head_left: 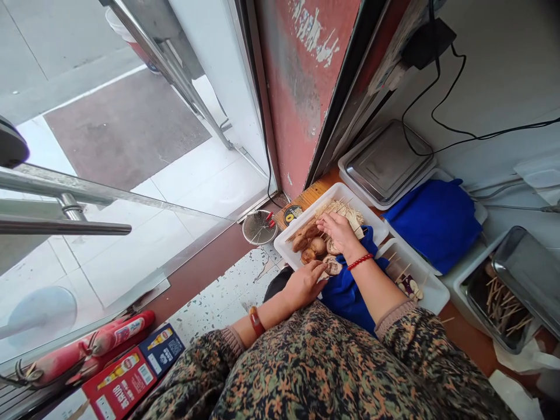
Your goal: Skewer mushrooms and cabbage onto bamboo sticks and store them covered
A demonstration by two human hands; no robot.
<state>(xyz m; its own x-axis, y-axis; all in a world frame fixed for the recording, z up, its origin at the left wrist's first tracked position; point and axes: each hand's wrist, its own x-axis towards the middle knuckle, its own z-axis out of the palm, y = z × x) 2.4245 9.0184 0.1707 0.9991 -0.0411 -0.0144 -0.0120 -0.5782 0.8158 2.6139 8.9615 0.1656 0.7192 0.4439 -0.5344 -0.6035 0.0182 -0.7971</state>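
A white plastic tub (pixel 286 256) holds brown round skewered foods (pixel 318 245), pale enoki-like bundles (pixel 345 211) and thin wooden sticks. My right hand (pixel 338 232) is over the tub's middle, palm down, fingers stretched out over the food. On the near side, my left hand (pixel 305 284) has its fingers extended, with the tips at a pale sliced piece (pixel 333 266). No held thing shows in either hand, though the undersides of the fingers are hidden. A blue cloth (pixel 350 297) lies between my forearms, partly over the tub's near edge.
Right of the tub are a smaller white tub (pixel 431 291) with skewers, a blue-covered container (pixel 433 224), a metal-lidded container (pixel 387 163) and a tray of skewers (pixel 503 300). A round wire-topped bin (pixel 260 227) stands at left. Fire extinguishers (pixel 118 335) lie by the glass door.
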